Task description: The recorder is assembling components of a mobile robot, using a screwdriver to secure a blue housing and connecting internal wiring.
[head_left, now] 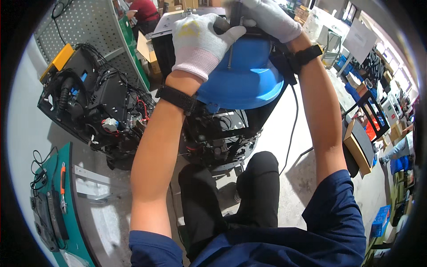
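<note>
My left hand (199, 42), in a white knit glove, is at the top of a machine with a blue rounded shell (242, 89). Its fingers curl, and its thumb reaches right toward a dark upright piece (235, 14). My right hand (276, 21), gloved too, is closed beside that piece; the picture's top edge cuts off part of it. What either hand grips is hidden or cannot be made out. A thin rod (230, 58) stands in front of the blue shell, below the hands. Under the shell, the machine's black frame (222, 133) shows wiring and open parts.
Left stands another opened black machine (98, 107) with loose cables. A green-topped table (66, 196) holds orange-handled pliers (63, 187) and a black power adapter (57, 213). A black cable (297, 120) hangs right of the shell; a chair (362, 138) stands further right. A person (144, 11) is at the back.
</note>
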`<state>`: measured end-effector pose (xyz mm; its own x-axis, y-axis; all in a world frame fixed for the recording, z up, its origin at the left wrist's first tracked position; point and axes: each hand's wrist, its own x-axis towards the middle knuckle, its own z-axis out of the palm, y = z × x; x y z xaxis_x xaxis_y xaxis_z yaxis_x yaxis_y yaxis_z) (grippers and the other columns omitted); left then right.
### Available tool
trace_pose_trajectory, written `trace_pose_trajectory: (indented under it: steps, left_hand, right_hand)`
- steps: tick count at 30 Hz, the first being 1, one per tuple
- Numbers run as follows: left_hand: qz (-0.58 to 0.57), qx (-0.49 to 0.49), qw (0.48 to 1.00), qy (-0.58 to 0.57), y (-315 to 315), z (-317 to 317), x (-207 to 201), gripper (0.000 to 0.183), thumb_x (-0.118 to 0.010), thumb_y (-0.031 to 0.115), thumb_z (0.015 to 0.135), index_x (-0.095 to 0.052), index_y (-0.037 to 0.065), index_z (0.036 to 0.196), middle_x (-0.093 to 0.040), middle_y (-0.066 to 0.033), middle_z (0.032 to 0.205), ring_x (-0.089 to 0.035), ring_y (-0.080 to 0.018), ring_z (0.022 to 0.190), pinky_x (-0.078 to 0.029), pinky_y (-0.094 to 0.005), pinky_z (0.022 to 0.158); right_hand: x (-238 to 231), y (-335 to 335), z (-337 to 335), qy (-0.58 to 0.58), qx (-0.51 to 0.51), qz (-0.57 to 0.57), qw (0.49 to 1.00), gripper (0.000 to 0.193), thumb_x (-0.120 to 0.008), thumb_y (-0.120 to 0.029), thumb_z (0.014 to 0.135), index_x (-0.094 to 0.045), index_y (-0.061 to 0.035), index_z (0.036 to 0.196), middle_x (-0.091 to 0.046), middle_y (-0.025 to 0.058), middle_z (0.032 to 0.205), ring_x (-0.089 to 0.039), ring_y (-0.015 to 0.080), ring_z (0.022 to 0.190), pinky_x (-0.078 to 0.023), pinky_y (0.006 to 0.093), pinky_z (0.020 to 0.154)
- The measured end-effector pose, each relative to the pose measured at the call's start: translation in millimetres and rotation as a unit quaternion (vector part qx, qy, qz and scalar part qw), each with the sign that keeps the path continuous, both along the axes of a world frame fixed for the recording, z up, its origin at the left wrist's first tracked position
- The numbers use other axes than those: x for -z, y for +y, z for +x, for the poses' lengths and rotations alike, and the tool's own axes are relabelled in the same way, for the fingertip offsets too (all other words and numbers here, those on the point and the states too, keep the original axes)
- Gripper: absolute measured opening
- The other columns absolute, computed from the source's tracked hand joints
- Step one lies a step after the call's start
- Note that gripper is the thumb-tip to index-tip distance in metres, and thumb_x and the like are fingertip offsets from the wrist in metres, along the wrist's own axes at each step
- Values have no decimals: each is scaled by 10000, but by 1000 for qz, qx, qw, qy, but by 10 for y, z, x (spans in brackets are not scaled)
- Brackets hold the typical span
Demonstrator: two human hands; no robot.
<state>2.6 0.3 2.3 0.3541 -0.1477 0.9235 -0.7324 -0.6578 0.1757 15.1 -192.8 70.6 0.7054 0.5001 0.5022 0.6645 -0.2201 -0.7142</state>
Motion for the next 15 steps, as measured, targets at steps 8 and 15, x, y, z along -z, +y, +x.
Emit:
trace_pose_trajectory:
  steps: [8, 15]
  left_hand:
    - [29, -22, 999, 2, 13, -35, -30, 669, -798, 674, 764, -778, 20, 903, -746, -115, 773, -732, -249, 719, -584, -379, 709]
    - [11, -15, 999, -47, -22, -15, -32, 617, -826, 652, 736, -776, 40, 795, -729, -115, 702, -722, -256, 660, -584, -364, 685]
  right_hand:
    - [16, -53, 13, 15, -23, 11, 1000, 405, -555, -391, 1070, -709, -18, 1108, -617, -24, 801, -484, 54, 635, -402, 206, 581]
    - [-8, -110, 147, 21, -31, -6, 999, 332, -590, -350, 1050, -704, -39, 1053, -592, -42, 767, -464, 49, 621, -379, 203, 563]
